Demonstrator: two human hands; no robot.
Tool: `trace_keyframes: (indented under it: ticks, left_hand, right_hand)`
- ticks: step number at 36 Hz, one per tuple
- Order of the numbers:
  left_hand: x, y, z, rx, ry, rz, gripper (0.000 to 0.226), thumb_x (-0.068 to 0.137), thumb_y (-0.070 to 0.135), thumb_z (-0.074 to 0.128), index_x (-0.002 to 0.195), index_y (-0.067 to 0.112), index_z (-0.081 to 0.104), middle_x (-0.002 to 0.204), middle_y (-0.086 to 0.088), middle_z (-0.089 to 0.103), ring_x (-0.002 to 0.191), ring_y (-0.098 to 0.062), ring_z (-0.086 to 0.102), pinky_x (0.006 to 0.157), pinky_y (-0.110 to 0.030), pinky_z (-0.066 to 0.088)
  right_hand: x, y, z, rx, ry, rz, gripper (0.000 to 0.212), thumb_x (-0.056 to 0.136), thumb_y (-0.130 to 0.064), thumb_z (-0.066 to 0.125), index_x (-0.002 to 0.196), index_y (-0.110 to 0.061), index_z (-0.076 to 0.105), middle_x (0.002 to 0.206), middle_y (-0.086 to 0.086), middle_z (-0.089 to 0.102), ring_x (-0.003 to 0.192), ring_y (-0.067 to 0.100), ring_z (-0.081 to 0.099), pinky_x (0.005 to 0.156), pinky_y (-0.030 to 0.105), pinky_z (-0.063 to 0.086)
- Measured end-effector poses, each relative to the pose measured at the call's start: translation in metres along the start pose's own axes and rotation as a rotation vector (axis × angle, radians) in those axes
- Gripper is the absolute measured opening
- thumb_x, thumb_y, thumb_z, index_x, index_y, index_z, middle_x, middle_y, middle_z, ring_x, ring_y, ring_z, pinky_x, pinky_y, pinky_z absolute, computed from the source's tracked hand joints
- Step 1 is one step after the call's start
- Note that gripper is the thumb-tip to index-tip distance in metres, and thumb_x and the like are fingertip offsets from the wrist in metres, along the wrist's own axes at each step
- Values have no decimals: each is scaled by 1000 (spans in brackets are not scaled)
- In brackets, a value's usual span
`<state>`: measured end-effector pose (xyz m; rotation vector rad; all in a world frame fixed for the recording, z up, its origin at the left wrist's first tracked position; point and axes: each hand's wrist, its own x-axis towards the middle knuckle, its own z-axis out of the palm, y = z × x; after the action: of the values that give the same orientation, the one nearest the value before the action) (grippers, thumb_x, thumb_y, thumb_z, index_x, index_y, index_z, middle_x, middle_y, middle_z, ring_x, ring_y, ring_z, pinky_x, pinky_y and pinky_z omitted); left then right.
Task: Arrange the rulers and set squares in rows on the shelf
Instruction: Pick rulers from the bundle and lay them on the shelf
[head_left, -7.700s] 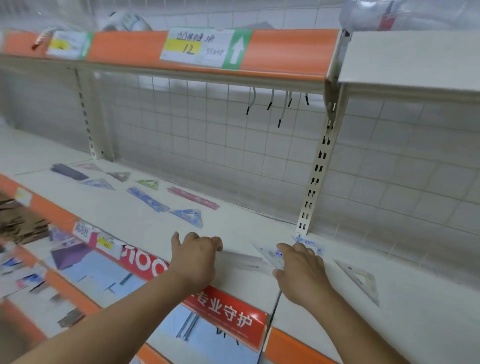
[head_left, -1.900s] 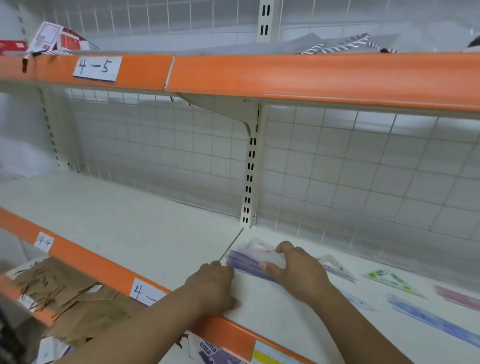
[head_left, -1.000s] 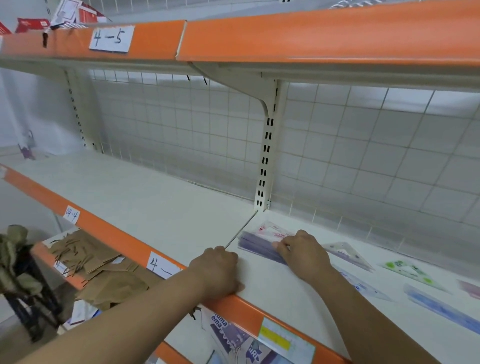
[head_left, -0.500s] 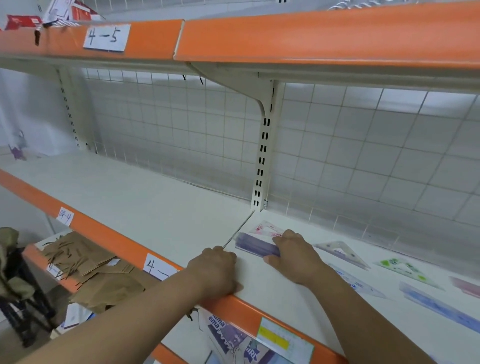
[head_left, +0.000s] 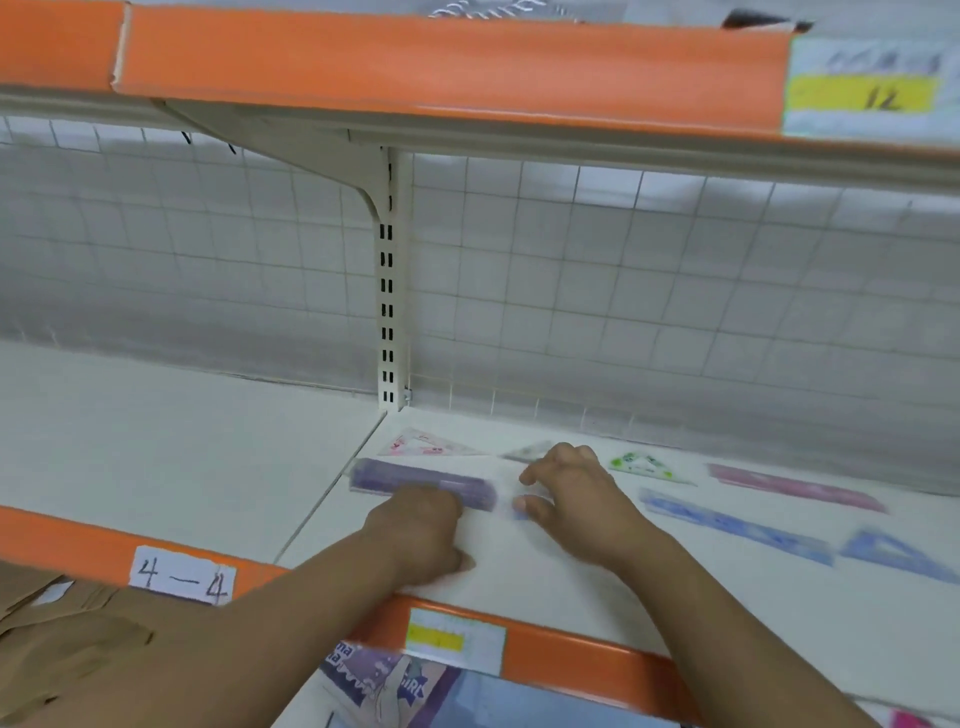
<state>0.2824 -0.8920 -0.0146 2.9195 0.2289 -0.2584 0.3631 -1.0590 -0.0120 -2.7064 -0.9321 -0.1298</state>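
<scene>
On the white shelf (head_left: 519, 577) lies a purple ruler (head_left: 410, 477), just right of the shelf joint. My left hand (head_left: 421, 535) has its curled fingers over the ruler's near edge. My right hand (head_left: 576, 499) hovers to the ruler's right with loosely spread fingers and holds nothing; a small blue piece (head_left: 519, 513) shows by its thumb. Behind lie a pink set square (head_left: 426, 444) and a pale set square (head_left: 527, 451), partly hidden by my right hand. Further right are a green set square (head_left: 641, 465), a pink ruler (head_left: 795, 491), a blue ruler (head_left: 727, 525) and a blue set square (head_left: 898, 556).
A wire grid backs the shelf, with a slotted upright (head_left: 387, 312) in the middle. The upper shelf's orange lip (head_left: 441, 67) hangs overhead. The front lip carries a "4-4" label (head_left: 182, 574) and a price tag (head_left: 454, 642). Brown cardboard (head_left: 67, 639) lies below left.
My left hand moved from the shelf's front edge onto the purple ruler. My right hand let go of that ruler and shifted right. The view has panned right.
</scene>
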Motion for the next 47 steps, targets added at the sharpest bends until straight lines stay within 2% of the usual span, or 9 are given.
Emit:
trace_keyframes:
  ticks: [10, 17, 24, 27, 30, 32, 37, 42, 47]
  left_hand:
    - [3, 67, 9, 46, -38, 174, 64, 81, 57, 64, 131, 19, 47, 130, -5, 45, 123, -23, 43, 99, -37, 42]
    - [-2, 94, 16, 86, -92, 223, 71, 75, 56, 70, 131, 19, 47, 131, -5, 44, 123, -23, 42, 94, -37, 43]
    - [-8, 101, 18, 118, -98, 220, 70, 77, 56, 69, 133, 21, 46, 133, -4, 42, 126, -23, 40, 97, -39, 43]
    - [-10, 98, 18, 115, -100, 206, 69, 78, 58, 67, 132, 21, 46, 133, -5, 42, 125, -23, 40, 98, -39, 43]
    - [-12, 94, 17, 106, -102, 191, 67, 79, 58, 65, 132, 21, 46, 133, -4, 42, 125, -23, 40, 98, -38, 43]
    - [-14, 92, 17, 107, -99, 186, 66, 80, 58, 64, 132, 22, 46, 131, -4, 43, 123, -22, 41, 97, -37, 43]
    - [-15, 86, 14, 109, -93, 178, 64, 81, 59, 61, 132, 21, 46, 131, -3, 44, 121, -22, 43, 96, -37, 44]
    - [-15, 78, 14, 102, -87, 169, 63, 82, 59, 61, 131, 21, 47, 130, -3, 45, 121, -22, 43, 97, -38, 45]
    - [-15, 71, 13, 104, -91, 159, 65, 80, 58, 63, 131, 21, 47, 130, -2, 46, 121, -21, 44, 97, -36, 45]
  right_hand:
    - [-73, 76, -32, -41, -132, 258, 23, 93, -34, 54, 111, -24, 63, 100, -3, 44, 113, 20, 45, 96, 29, 38]
    - [-105, 85, -46, -6, -385, 359, 58, 81, -42, 70, 133, -28, 50, 125, -3, 44, 121, 17, 42, 99, 28, 37]
    - [-109, 90, -42, 62, -409, 422, 63, 77, -37, 74, 132, -31, 44, 118, -4, 41, 112, 18, 43, 98, 32, 39]
    - [-106, 87, -43, 17, -387, 415, 54, 78, -34, 74, 126, -27, 50, 110, -5, 40, 103, 16, 42, 91, 28, 40]
    - [-102, 84, -45, 48, -245, 388, 10, 84, -20, 66, 90, -23, 58, 90, -9, 47, 82, 10, 47, 69, 19, 39]
    - [-98, 84, -45, 111, -136, 407, 16, 87, -15, 62, 75, -20, 52, 78, -11, 47, 71, 11, 48, 63, 21, 42]
    - [-87, 81, -42, 548, 168, 575, 18, 85, -3, 56, 77, -16, 46, 81, 4, 57, 60, 19, 50, 50, 25, 40]
    - [-81, 66, -36, 978, 109, 704, 35, 85, 10, 52, 114, -7, 46, 75, 17, 65, 48, 20, 60, 45, 26, 50]
    - [-83, 58, -24, 1123, 18, 868, 16, 86, 12, 53, 101, 16, 56, 74, 24, 65, 51, 21, 67, 46, 28, 56]
